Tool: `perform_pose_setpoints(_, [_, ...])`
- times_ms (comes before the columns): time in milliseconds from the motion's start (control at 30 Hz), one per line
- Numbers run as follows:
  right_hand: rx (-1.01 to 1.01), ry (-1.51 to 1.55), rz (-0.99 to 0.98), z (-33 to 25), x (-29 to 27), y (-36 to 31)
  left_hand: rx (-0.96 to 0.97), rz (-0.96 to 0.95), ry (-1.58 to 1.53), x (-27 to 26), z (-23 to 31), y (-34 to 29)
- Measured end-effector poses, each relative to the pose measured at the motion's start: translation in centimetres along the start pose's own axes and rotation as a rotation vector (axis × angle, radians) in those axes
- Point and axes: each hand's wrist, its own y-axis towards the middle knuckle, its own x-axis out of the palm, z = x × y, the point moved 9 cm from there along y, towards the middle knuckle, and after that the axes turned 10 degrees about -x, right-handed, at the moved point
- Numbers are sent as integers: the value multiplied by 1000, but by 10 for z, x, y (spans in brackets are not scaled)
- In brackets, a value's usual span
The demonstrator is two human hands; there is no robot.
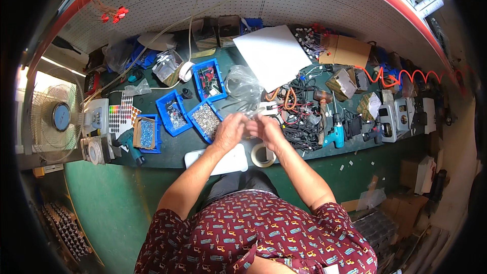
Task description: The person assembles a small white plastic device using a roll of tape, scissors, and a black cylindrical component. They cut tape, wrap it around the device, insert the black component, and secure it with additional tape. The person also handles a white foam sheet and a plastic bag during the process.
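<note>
My left hand (231,129) and my right hand (269,130) are close together over the front part of the bench. A crumpled clear plastic bag (243,85) stretches from the bench down to my fingers. The fingers of both hands are curled in, pinching its near end. Below my left hand lies a white plastic lid or tray (231,161). A roll of pale tape (263,156) sits under my right wrist. Just left of my left hand, a blue bin (205,120) holds many small metal parts.
More blue bins (175,113) with small parts stand to the left, near a teal drill (133,147) and a fan (61,116). Tangled black cables (299,132), a hammer (322,102) and another teal drill (335,134) lie right. A white sheet (274,56) covers the back.
</note>
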Motion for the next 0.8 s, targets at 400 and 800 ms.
perform_pose_setpoints(400, [-79, -258, -286, -59, 31, -1, -2, 98, -55, -11, 18, -83])
perform_pose_setpoints(800, [-426, -1137, -548, -59, 66, -63, -715, 533, -371, -106, -180, -264])
